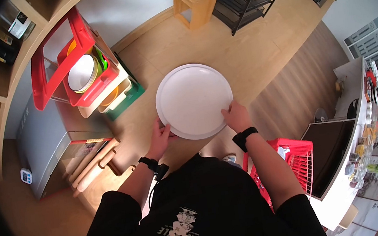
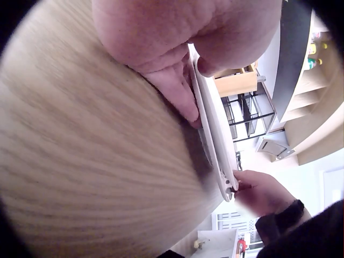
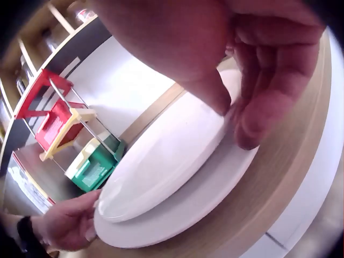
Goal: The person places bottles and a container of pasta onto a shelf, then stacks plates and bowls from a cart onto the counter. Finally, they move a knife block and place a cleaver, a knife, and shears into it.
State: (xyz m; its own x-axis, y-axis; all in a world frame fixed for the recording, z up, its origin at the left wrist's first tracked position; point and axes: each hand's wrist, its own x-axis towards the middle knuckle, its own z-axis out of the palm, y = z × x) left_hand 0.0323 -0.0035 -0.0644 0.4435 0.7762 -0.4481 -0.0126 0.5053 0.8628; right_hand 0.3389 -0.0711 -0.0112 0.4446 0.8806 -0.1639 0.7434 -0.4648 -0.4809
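Observation:
Two white round plates are stacked, seen edge-on low over the wooden counter in the left wrist view. The upper plate has a raised rim and nothing on it. In the right wrist view the lower plate is wider and sticks out past the upper one. My left hand grips the near left edge, thumb above and fingers tucked beneath. At the near right edge, my right hand pinches the rim with thumb on top and fingers under it. Both wrists wear black bands.
A tiered rack with red, cream and green bins holds bowls to the left. Below it are a grey box-shaped appliance and rolling pins. A wooden stool stands farther back. A red basket is at my right.

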